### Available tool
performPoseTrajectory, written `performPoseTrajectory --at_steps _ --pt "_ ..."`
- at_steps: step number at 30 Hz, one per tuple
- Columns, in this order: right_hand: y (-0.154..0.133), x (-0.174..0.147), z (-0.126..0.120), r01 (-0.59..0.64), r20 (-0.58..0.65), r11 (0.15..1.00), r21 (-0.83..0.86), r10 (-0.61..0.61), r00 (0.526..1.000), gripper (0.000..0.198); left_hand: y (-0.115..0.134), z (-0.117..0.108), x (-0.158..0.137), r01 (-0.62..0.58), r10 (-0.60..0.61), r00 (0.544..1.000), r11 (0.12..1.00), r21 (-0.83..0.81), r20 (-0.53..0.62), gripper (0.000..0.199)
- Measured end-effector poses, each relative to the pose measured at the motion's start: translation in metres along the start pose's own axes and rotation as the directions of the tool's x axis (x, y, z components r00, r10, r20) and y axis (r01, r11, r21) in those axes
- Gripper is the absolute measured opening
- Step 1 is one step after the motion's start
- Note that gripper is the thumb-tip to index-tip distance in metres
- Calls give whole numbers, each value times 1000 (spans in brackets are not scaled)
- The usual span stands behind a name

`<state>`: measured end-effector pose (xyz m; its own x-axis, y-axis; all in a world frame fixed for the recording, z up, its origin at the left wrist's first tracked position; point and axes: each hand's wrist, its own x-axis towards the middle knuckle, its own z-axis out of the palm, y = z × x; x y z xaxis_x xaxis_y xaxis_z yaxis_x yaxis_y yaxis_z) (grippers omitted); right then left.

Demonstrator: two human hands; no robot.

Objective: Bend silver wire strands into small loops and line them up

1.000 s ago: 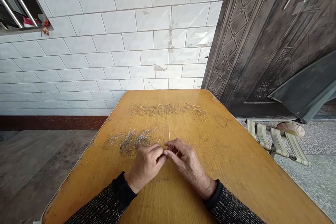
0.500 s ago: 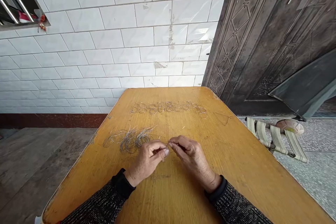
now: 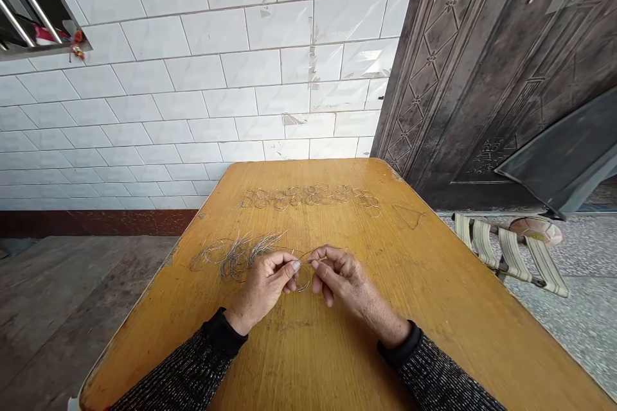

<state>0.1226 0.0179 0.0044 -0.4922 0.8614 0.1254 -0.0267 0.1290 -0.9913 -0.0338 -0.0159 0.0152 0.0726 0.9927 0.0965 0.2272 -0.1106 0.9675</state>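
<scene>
Between my hands is a thin wire [image 3: 303, 286], bent into a small loop that hangs just below my fingertips. My left hand [image 3: 270, 279] pinches it between thumb and forefinger. From the other side my right hand [image 3: 340, 277] pinches the wire too, its lower fingers curled loosely. Left of and beyond my left hand lies a tangled bundle of silvery wires [image 3: 236, 257] on the wooden table [image 3: 328, 353]. Farther back, a row of looped wire pieces [image 3: 308, 196] stretches across the table.
A bent piece of thin wire [image 3: 409, 217] lies near the table's right edge. Beyond the table stands a white tiled wall [image 3: 222, 96], with a dark carved door [image 3: 463, 77] at the right. A stool with striped straps [image 3: 511, 253] stands on the floor to the right.
My fingertips have drawn slightly apart, and a small wire loop now shows between my hands. The fingers of my right hand have opened out a little below the pinch.
</scene>
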Motion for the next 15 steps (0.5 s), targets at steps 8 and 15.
performPoseTrajectory --at_steps 8,15 --pt "-1 -2 -2 17 31 998 -54 -15 999 8 2 -2 1 15 -15 999 1000 3 -28 27" --pt "2 1 -1 -28 -3 999 -35 28 1000 7 -6 -5 4 35 -39 998 996 -78 -48 24"
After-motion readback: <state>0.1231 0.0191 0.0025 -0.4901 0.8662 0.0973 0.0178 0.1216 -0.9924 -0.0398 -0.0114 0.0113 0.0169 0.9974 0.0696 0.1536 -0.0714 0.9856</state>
